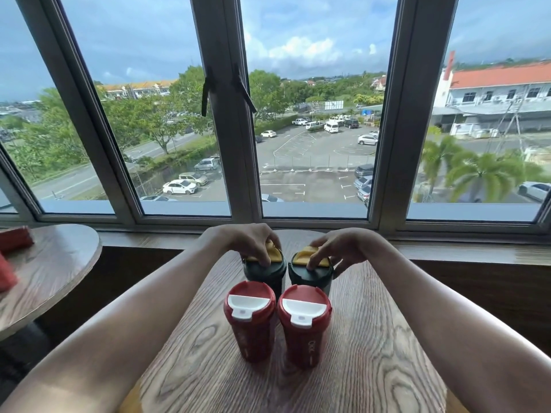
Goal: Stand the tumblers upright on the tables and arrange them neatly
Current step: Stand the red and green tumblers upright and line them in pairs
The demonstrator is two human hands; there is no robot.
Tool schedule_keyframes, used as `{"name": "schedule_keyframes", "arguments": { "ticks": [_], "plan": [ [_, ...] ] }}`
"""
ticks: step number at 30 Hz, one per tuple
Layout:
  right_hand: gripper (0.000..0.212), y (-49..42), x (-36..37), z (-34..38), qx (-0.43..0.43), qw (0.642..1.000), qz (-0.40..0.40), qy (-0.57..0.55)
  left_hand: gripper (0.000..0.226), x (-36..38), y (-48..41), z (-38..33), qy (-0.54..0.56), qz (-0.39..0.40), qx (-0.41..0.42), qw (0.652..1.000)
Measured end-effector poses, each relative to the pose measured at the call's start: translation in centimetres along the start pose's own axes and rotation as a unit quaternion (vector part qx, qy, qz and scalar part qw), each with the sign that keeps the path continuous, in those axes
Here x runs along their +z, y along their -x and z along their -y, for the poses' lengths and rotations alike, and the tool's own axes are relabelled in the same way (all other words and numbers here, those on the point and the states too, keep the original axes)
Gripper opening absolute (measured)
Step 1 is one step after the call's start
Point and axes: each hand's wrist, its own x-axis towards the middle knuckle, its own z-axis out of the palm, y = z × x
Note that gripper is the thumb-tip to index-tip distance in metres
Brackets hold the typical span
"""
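Observation:
Several tumblers stand upright in a tight square on the round wooden table [372,338]. The front pair are red with white flip lids: the left red tumbler [250,320] and the right red tumbler [304,326]. Behind them stand two dark green tumblers with yellow flip lids, the left green tumbler [265,274] and the right green tumbler [311,277]. My left hand [253,241] grips the lid of the left green tumbler from above. My right hand [337,247] rests its fingers on the right green tumbler's lid and rim.
A second round wooden table [59,263] stands at the left with red objects [13,239] on it, partly cut off by the frame edge. A wooden window sill [462,251] and large windows run behind the tables. A dark gap separates the two tables.

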Motion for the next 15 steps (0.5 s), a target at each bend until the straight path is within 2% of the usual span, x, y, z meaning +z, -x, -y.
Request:
{"name": "schedule_keyframes", "arguments": {
  "ticks": [5, 9, 15],
  "plan": [
    [0.055, 0.5, 0.3, 0.2, -0.001, 1.000, 0.001, -0.011, 0.046, 0.4, 0.1, 0.2, -0.005, -0.016, -0.001, 1.000],
    [0.044, 0.9, 0.5, 0.3, -0.011, 1.000, -0.007, 0.001, 0.047, 0.5, 0.1, 0.4, 0.012, -0.012, -0.002, 1.000],
    [0.042, 1.0, 0.7, 0.3, -0.027, 0.999, -0.016, 0.011, 0.041, 0.8, 0.1, 0.6, 0.060, 0.000, -0.011, 0.998]
  ]
}}
